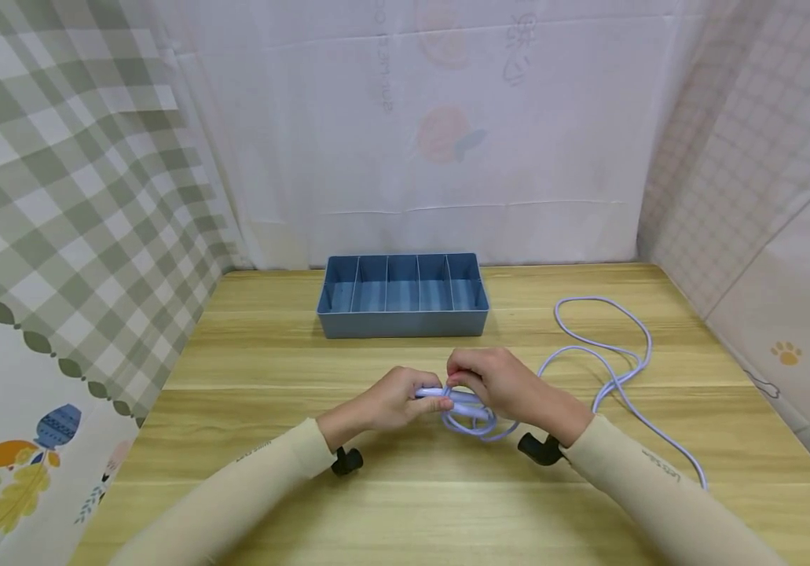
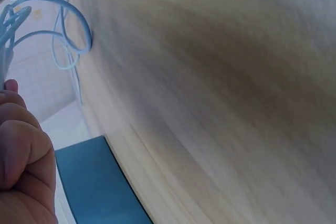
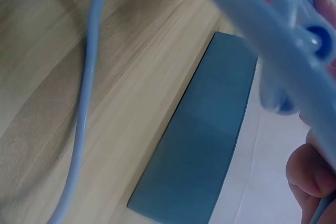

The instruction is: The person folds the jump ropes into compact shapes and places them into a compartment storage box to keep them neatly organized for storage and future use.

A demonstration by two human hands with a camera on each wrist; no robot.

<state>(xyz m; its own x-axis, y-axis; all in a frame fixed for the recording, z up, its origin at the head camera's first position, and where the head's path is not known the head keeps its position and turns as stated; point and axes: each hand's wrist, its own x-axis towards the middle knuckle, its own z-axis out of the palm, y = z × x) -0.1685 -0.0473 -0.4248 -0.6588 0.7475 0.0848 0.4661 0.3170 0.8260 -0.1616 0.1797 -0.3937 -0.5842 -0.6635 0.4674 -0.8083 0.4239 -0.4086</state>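
A lavender jump rope [image 1: 613, 384] lies partly on the table, its long end looping out to the right. My left hand [image 1: 397, 399] grips its two handles [image 1: 471, 410], which lie side by side just above the table. Close by, my right hand [image 1: 500, 381] pinches the cord against the handles, where it wraps across them. Small coils hang below the handles. Curled fingers [image 2: 23, 145] show at the edge of the left wrist view. In the right wrist view, the hollow handle end [image 3: 319, 41] appears behind a blurred strand of cord.
A blue-grey box [image 1: 405, 324] with several compartments stands at the back of the wooden table [image 1: 256, 346]. White cloth [image 1: 560, 173] hangs behind it, and patterned cloth [image 1: 86, 181] hangs along the left side. Dark wrist mounts [image 1: 539, 449] stick out below the sleeves.
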